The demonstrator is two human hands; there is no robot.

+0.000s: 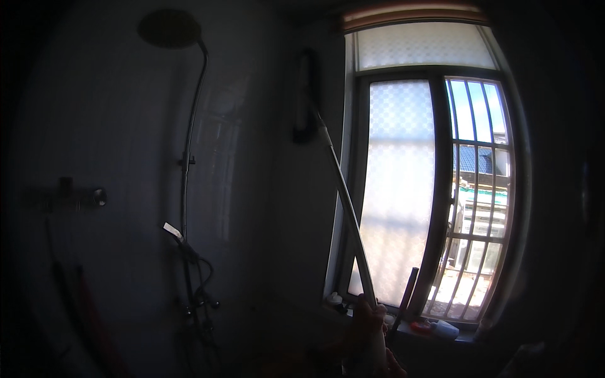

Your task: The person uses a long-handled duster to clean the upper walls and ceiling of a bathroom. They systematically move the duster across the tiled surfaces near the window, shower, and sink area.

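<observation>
A long-handled mop (345,195) with a pale metal pole slants up and to the left in front of the window. Its dark, oblong head (306,94) is held high by the wall beside the window frame; whether it touches the wall is too dark to tell. Low in the picture, my left hand (363,315) is closed around the pole. My right hand (394,364) shows only in part at the lower edge, its fingers closed around the lower end of the handle. Deep shadow hides much of both hands and forearms.
A shower pipe (188,138) with a round overhead shower head (169,28) and a hand shower (172,230) runs down the left wall. On the windowsill stand a dark stick (408,293), a white cup (445,329) and a red item (420,327). Bars (477,189) cross the right window opening.
</observation>
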